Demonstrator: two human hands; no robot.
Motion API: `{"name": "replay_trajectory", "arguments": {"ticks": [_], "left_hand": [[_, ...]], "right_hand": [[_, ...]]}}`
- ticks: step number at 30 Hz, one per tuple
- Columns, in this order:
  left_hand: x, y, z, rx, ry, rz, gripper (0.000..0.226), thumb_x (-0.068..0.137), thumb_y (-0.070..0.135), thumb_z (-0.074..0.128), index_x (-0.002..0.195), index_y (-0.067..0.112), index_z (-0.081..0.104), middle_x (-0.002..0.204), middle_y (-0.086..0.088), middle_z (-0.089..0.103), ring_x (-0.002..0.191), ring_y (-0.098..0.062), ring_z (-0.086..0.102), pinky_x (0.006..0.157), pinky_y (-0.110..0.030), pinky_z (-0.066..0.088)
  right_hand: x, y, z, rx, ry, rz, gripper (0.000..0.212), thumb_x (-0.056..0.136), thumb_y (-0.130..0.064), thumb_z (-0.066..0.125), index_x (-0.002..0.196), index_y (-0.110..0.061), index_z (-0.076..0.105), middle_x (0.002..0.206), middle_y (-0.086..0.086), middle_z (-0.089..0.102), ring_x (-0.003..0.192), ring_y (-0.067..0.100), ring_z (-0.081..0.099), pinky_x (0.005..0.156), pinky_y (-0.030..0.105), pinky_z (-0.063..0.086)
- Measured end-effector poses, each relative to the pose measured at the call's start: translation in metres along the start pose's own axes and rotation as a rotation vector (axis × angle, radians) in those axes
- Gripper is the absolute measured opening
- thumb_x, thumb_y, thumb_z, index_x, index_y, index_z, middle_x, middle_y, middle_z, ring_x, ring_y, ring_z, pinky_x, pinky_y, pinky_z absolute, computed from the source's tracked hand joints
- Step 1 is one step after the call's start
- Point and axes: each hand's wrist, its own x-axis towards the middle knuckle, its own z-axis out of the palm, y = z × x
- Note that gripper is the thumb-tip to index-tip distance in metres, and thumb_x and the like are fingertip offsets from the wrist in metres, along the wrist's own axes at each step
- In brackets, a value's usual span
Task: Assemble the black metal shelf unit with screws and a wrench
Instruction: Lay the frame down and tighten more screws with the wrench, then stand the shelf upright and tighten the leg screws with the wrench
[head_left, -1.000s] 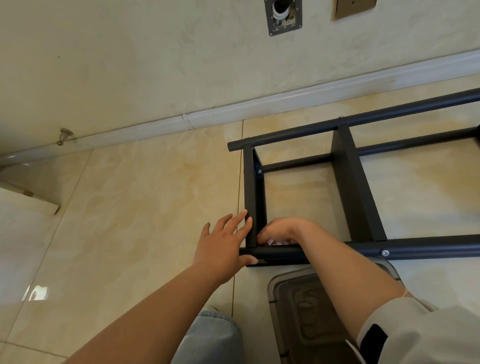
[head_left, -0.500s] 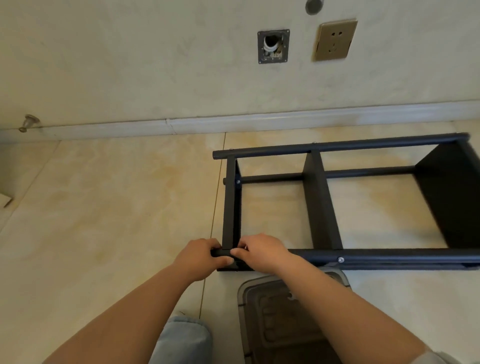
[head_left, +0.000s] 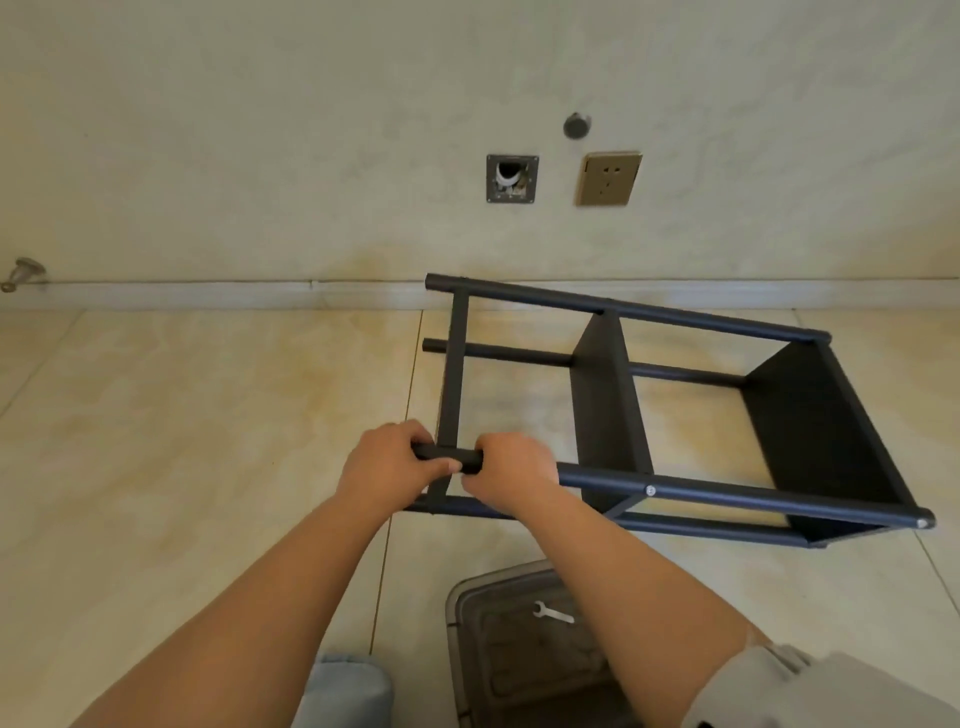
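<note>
Both hands, left hand (head_left: 388, 466) and right hand (head_left: 511, 472), grip the shelf frame (head_left: 608, 395), now tilted off the floor for repositioning; wrench (head_left: 552, 613) lies unused.

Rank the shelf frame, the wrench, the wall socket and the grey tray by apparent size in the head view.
1. Shelf frame, clearly largest.
2. Grey tray, partly cut off and hidden by the arm.
3. Wall socket.
4. Wrench, smallest, despite lying nearer the camera.

shelf unit (head_left: 613, 395) tilted up, left end raised
</note>
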Motion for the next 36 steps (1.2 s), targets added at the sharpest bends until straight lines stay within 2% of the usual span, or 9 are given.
{"name": "replay_trajectory", "arguments": {"ticks": [6,10,14,17,20,24,28,32,36], "left_hand": [[-0.001,0.046,-0.041,-0.117,0.228,0.130,0.036,0.073,0.043,0.076,0.098,0.023,0.058,0.094,0.005,0.056,0.085,-0.012,0.054,0.068,-0.020,0.038],[-0.009,0.067,-0.061,-0.398,0.388,0.211,0.060,0.076,0.037,0.076,0.128,0.022,0.051,0.122,0.004,0.057,0.109,-0.013,0.054,0.088,-0.018,0.038],[-0.020,0.066,-0.069,-0.636,0.613,0.173,0.081,0.085,0.033,0.067,0.149,0.020,0.020,0.153,0.001,0.027,0.139,-0.013,0.025,0.109,-0.024,0.021],[-0.027,0.061,-0.069,-0.812,0.659,-0.046,0.086,0.089,0.036,0.062,0.152,0.021,0.005,0.158,0.001,0.008,0.145,-0.018,0.011,0.115,-0.034,0.016],[-0.029,0.063,-0.074,-1.075,0.411,-0.286,0.084,0.091,0.034,0.060,0.152,0.020,0.004,0.157,-0.005,0.018,0.142,-0.027,0.022,0.113,-0.042,0.022],[-0.038,0.064,-0.075,-0.944,0.234,-0.192,0.050,0.096,0.029,0.052,0.141,0.013,0.037,0.133,-0.007,0.051,0.123,-0.029,0.048,0.097,-0.039,0.040],[-0.048,0.060,-0.084,-0.863,0.266,-0.156,0.023,0.097,0.026,0.049,0.115,0.012,0.053,0.093,-0.002,0.061,0.083,-0.020,0.056,0.075,-0.033,0.045],[-0.063,0.056,-0.094,-0.795,0.382,-0.099,0.012,0.096,0.028,0.051,0.102,0.017,0.052,0.094,-0.005,0.061,0.081,-0.022,0.060,0.072,-0.032,0.049],[-0.080,0.054,-0.104,-0.765,0.442,-0.039,0.014,0.096,0.026,0.052,0.106,0.017,0.054,0.097,-0.002,0.060,0.088,-0.021,0.059,0.085,-0.036,0.051]], "right_hand": [[-0.007,-0.009,-0.052,-0.066,0.302,0.085,0.024,0.092,-0.041,0.043,0.079,-0.023,0.054,0.065,-0.004,0.054,0.061,0.015,0.054,0.054,0.023,0.043],[-0.017,-0.009,-0.090,0.005,0.489,0.093,0.023,0.089,-0.043,0.049,0.074,-0.026,0.054,0.062,-0.008,0.053,0.059,0.014,0.053,0.052,0.022,0.036],[-0.022,-0.017,-0.120,0.112,0.574,0.094,0.020,0.088,-0.042,0.053,0.074,-0.027,0.054,0.063,-0.007,0.055,0.062,0.012,0.055,0.056,0.020,0.041],[-0.028,-0.030,-0.137,0.210,0.626,0.090,0.015,0.088,-0.039,0.057,0.078,-0.028,0.056,0.061,-0.009,0.052,0.062,0.011,0.055,0.060,0.021,0.043],[-0.038,-0.046,-0.153,0.326,0.689,0.077,0.013,0.086,-0.037,0.060,0.077,-0.027,0.056,0.059,-0.012,0.049,0.057,0.006,0.049,0.055,0.017,0.039],[-0.055,-0.064,-0.174,0.492,0.743,0.041,0.012,0.082,-0.034,0.064,0.078,-0.025,0.056,0.061,-0.011,0.051,0.059,0.007,0.050,0.055,0.018,0.037],[-0.072,-0.075,-0.184,0.697,0.765,-0.007,0.010,0.082,-0.029,0.066,0.078,-0.025,0.058,0.064,-0.009,0.055,0.064,0.009,0.055,0.068,0.027,0.048],[-0.086,-0.082,-0.188,0.881,0.773,-0.016,0.018,0.083,-0.022,0.065,0.070,-0.024,0.054,0.063,-0.007,0.052,0.061,0.007,0.050,0.064,0.024,0.045],[-0.095,-0.082,-0.185,1.043,0.786,0.002,0.025,0.085,-0.016,0.063,0.063,-0.022,0.051,0.059,-0.002,0.047,0.058,0.012,0.045,0.057,0.022,0.040]]}}
